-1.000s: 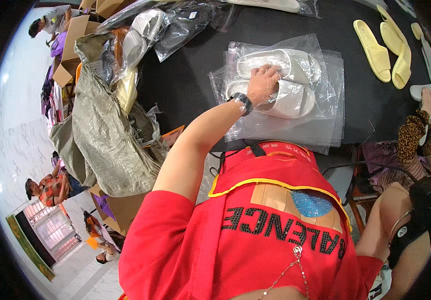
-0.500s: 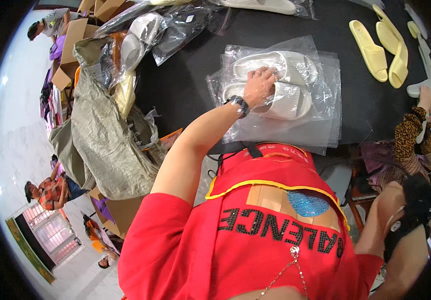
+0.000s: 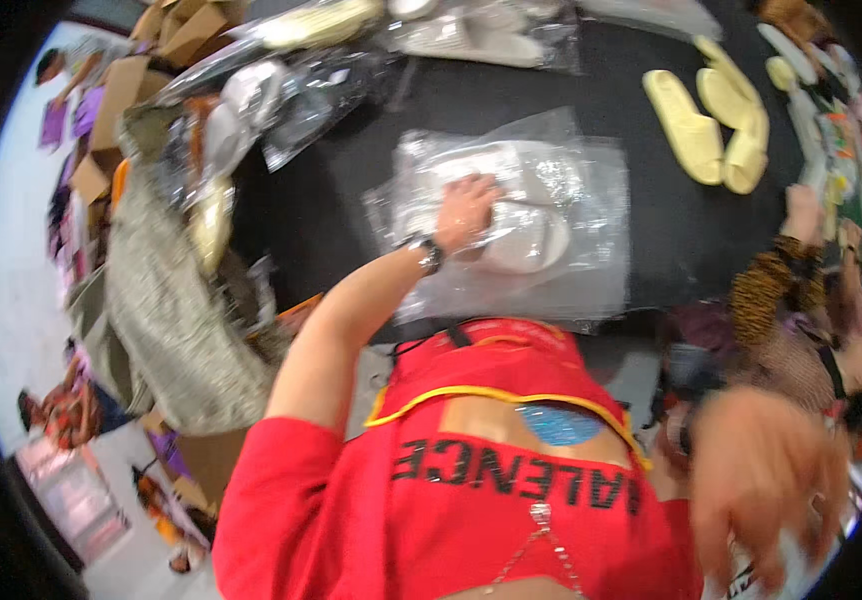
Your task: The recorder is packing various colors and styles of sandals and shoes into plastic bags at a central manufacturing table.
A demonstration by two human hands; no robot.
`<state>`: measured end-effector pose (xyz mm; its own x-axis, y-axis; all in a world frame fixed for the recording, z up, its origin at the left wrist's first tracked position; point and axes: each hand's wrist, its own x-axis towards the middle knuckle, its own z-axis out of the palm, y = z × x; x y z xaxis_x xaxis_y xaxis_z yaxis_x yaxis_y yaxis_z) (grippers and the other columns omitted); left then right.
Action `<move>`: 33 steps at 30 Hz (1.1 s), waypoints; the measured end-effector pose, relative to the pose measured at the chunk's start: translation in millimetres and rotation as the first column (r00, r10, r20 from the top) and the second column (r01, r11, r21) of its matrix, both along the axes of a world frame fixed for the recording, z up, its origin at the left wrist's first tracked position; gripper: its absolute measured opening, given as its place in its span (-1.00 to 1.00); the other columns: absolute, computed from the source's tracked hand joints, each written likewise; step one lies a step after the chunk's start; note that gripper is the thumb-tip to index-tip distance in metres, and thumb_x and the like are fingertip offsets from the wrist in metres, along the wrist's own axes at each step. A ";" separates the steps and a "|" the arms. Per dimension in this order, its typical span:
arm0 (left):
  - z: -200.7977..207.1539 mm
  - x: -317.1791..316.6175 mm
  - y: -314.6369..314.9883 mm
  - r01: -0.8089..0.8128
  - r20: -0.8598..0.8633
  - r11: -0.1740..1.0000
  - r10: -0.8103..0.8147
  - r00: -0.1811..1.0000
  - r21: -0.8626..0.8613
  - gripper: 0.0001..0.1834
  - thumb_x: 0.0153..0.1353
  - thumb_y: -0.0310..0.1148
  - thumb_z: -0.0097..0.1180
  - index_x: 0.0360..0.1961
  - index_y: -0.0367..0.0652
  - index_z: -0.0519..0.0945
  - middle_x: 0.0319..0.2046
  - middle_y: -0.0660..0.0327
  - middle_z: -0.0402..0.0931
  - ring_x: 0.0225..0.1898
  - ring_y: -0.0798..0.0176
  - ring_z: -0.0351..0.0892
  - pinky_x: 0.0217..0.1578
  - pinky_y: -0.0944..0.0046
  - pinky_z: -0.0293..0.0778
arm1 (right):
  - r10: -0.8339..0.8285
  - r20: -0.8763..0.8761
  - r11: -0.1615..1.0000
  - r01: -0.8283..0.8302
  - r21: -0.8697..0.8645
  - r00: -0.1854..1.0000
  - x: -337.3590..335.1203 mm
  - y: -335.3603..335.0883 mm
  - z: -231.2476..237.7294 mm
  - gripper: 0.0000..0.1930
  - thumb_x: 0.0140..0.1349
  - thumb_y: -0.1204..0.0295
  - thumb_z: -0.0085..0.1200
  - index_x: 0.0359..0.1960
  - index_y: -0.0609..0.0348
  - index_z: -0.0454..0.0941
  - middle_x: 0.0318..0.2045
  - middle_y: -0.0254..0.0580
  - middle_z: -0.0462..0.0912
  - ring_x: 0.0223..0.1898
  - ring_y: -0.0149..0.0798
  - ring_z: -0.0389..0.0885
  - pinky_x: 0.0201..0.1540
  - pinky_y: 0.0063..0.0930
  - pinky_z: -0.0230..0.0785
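A pair of white slippers (image 3: 529,238) lies side by side in a clear plastic bag (image 3: 431,160), on top of further flat clear bags (image 3: 601,285). My left hand (image 3: 468,212) rests palm down on the bagged pair, fingers laid out over the plastic. Off the table at the lower right, my right hand (image 3: 766,480) is raised close to the camera and smeared by motion. Its fingers are too blurred to read, and nothing in it can be made out.
Pale yellow slippers (image 3: 691,130) lie on the black table (image 3: 331,215) at the right. More bagged slippers (image 3: 471,35) line its far edge. A grey-green woven sack (image 3: 166,290) stands at the left, beside cardboard boxes (image 3: 116,110). A co-worker's patterned sleeve (image 3: 763,285) reaches in from the right.
My right hand has swung into plain view at the lower right. The view has shifted, so the table things sit lower and farther left. My left hand stays on the slippers.
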<state>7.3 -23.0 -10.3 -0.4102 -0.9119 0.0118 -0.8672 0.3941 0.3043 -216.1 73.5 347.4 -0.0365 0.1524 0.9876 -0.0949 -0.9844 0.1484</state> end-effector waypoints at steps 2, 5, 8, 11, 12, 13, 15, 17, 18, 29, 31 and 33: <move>1.8 2.3 1.0 0.018 0.037 0.998 -0.020 0.999 0.056 -0.53 -0.04 -0.44 -0.03 -0.02 0.11 0.40 0.08 0.23 0.25 0.15 0.07 0.15 0.05 -0.08 0.11 | -0.062 0.399 0.790 -0.199 0.579 0.915 6.7 -16.5 -56.5 -0.68 0.04 0.46 -0.08 -0.11 0.05 0.33 -0.10 -0.08 0.41 -0.05 -0.25 0.40 -0.02 -0.35 0.31; -4.6 6.5 3.4 0.027 0.000 0.999 -0.027 1.000 0.024 -0.50 -0.05 -0.45 -0.03 0.00 0.11 0.37 0.10 0.25 0.23 0.15 0.07 0.15 0.07 -0.07 0.09 | -0.182 0.759 0.268 -0.711 0.650 0.626 -24.5 -33.7 -105.6 -0.65 0.00 0.76 -0.03 -0.19 0.11 0.34 -0.18 -0.15 0.45 -0.09 -0.23 0.44 0.06 -0.36 0.30; 3.6 6.0 2.8 0.028 0.015 0.998 -0.029 0.999 0.060 -0.51 -0.06 -0.46 -0.04 0.00 0.09 0.37 0.10 0.25 0.23 0.15 0.07 0.14 0.07 -0.05 0.08 | -0.291 0.832 0.211 -0.816 0.538 0.473 -43.4 -36.0 -135.9 -0.69 0.02 0.75 -0.01 -0.22 0.11 0.34 -0.22 -0.20 0.46 -0.14 -0.30 0.47 0.06 -0.42 0.31; -3.0 4.6 0.1 0.047 -0.003 0.999 -0.047 0.999 0.002 -0.53 -0.05 -0.43 -0.05 -0.01 0.10 0.39 0.08 0.25 0.25 0.13 0.08 0.17 0.05 0.00 0.09 | -0.367 0.825 0.234 -0.816 0.529 0.429 -56.9 -31.8 -142.8 -0.68 0.02 0.76 0.00 -0.23 0.09 0.35 -0.25 -0.22 0.45 -0.16 -0.32 0.47 0.03 -0.44 0.33; -5.8 3.9 -1.1 0.047 0.010 0.999 -0.047 0.999 -0.014 -0.53 -0.05 -0.42 -0.05 -0.02 0.11 0.40 0.07 0.25 0.27 0.12 0.09 0.18 0.05 0.02 0.10 | -0.371 0.831 0.240 -0.822 0.516 0.414 -61.1 -29.8 -144.7 -0.68 0.01 0.76 0.01 -0.23 0.09 0.35 -0.26 -0.23 0.45 -0.18 -0.33 0.46 0.01 -0.46 0.33; -7.6 2.5 -2.1 0.041 0.017 0.999 -0.041 0.999 -0.015 -0.54 -0.03 -0.41 -0.05 -0.02 0.11 0.41 0.05 0.25 0.28 0.10 0.10 0.19 0.04 0.04 0.11 | -0.375 0.838 0.247 -0.828 0.503 0.397 -65.1 -27.1 -145.6 -0.67 0.00 0.76 0.01 -0.24 0.08 0.35 -0.27 -0.25 0.45 -0.20 -0.34 0.46 -0.01 -0.48 0.33; -18.2 5.6 -3.4 0.049 0.020 0.998 -0.048 0.999 -0.038 -0.55 -0.02 -0.41 -0.05 -0.02 0.10 0.41 0.05 0.25 0.29 0.10 0.10 0.19 0.04 0.04 0.11 | -0.372 0.838 0.270 -0.817 0.509 0.399 -69.9 -22.7 -149.7 -0.67 -0.01 0.76 0.02 -0.23 0.08 0.35 -0.27 -0.25 0.44 -0.21 -0.35 0.45 -0.03 -0.49 0.33; -18.2 4.1 -4.1 0.045 0.051 0.998 -0.043 0.998 -0.041 -0.57 0.00 -0.40 -0.07 -0.03 0.08 0.42 0.07 0.25 0.27 0.10 0.10 0.19 0.03 0.06 0.12 | -0.376 0.834 0.284 -0.807 0.518 0.404 -75.3 -17.3 -152.9 -0.67 -0.02 0.76 0.02 -0.25 0.08 0.35 -0.27 -0.26 0.43 -0.20 -0.37 0.43 -0.05 -0.52 0.31; -18.1 4.3 -4.6 0.061 0.045 0.997 -0.059 0.997 -0.046 -0.57 0.00 -0.40 -0.07 -0.03 0.08 0.42 0.07 0.25 0.27 0.10 0.10 0.19 0.03 0.06 0.12 | -0.379 0.833 0.300 -0.798 0.522 0.402 -77.5 -14.8 -154.0 -0.67 -0.02 0.76 0.02 -0.25 0.08 0.35 -0.27 -0.26 0.43 -0.20 -0.37 0.43 -0.05 -0.52 0.31; -19.9 12.6 -5.6 0.038 0.114 0.997 -0.030 0.993 -0.068 -0.61 0.01 -0.35 -0.08 -0.06 0.08 0.45 0.07 0.31 0.28 0.10 0.12 0.18 0.00 0.08 0.13 | -0.409 0.873 0.339 -0.844 0.416 0.266 -83.1 -1.7 -158.2 -0.80 0.07 0.60 0.01 -0.30 0.01 0.35 -0.38 -0.27 0.52 -0.25 -0.29 0.50 -0.02 -0.24 0.34; -19.0 9.9 -6.1 0.044 0.143 0.998 -0.037 0.989 -0.046 -0.59 -0.05 -0.36 -0.04 -0.08 0.10 0.45 -0.03 0.29 0.34 0.04 0.10 0.23 -0.07 0.06 0.17 | -0.354 0.881 0.267 -0.868 0.418 0.315 -89.7 2.7 -167.2 -0.89 0.17 0.41 -0.10 -0.25 -0.01 0.36 -0.42 -0.26 0.54 -0.27 -0.26 0.51 -0.07 -0.18 0.33; -29.2 10.6 -6.7 0.043 0.138 0.997 -0.034 0.990 -0.066 -0.58 -0.08 -0.37 -0.02 -0.09 0.11 0.45 -0.08 0.28 0.36 0.01 0.08 0.24 -0.11 0.04 0.18 | -0.311 0.829 0.074 -0.858 0.508 0.464 -87.6 -4.2 -172.5 -0.77 0.25 0.22 -0.25 -0.20 0.01 0.39 -0.43 -0.23 0.56 -0.29 -0.27 0.52 -0.13 -0.30 0.35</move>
<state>17.9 -29.7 -39.5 -0.4470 -0.8944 0.0147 -0.8827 0.4437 0.1551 -303.8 69.3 174.9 -0.3647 -0.9131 -0.1825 0.7681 -0.1842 -0.6133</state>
